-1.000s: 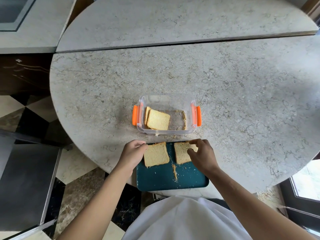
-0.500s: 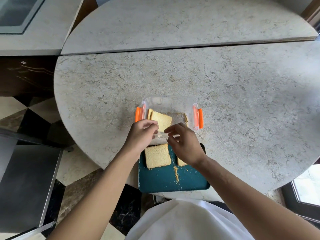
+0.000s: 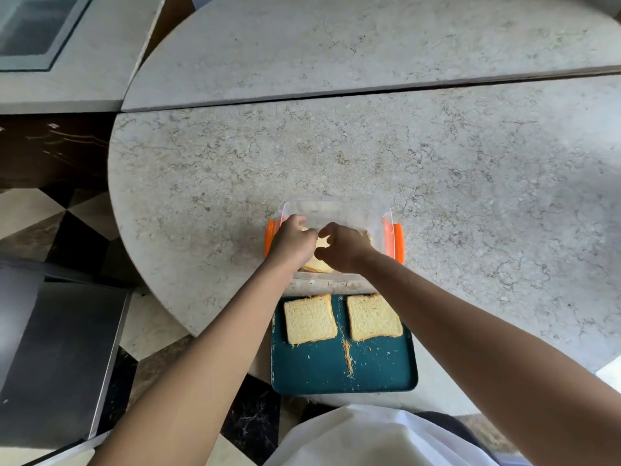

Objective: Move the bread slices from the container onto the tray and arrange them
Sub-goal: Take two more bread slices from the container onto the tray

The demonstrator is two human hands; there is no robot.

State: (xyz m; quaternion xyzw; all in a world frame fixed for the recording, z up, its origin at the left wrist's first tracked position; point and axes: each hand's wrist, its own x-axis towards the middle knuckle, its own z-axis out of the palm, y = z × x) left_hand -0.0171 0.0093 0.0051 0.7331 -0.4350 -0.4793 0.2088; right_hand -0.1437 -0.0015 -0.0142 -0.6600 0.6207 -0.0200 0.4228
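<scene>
A clear plastic container [image 3: 336, 210] with orange side clips stands on the round stone table. Both my hands reach into it. My left hand [image 3: 291, 242] curls its fingers over the left part of the bread slices [image 3: 318, 262] inside. My right hand [image 3: 344, 247] pinches the same stack from the right, thumb below and fingers above. Most of that bread is hidden under my hands. In front of the container lies a teal tray [image 3: 336, 375]. One slice [image 3: 309, 319] rests at its far left and another slice [image 3: 373, 317] at its far right, side by side.
Crumbs are scattered on the tray's near half, with a line of them at its middle [image 3: 348, 359]. The tray overhangs the table's near edge [image 3: 188, 327]. A raised stone counter [image 3: 336, 45] runs behind the table. A checkered floor and a dark metal surface [image 3: 50, 358] lie at left.
Both hands left the two slices on the tray and moved forward into the container, where they now close on the bread inside. The view shifted down a little.
</scene>
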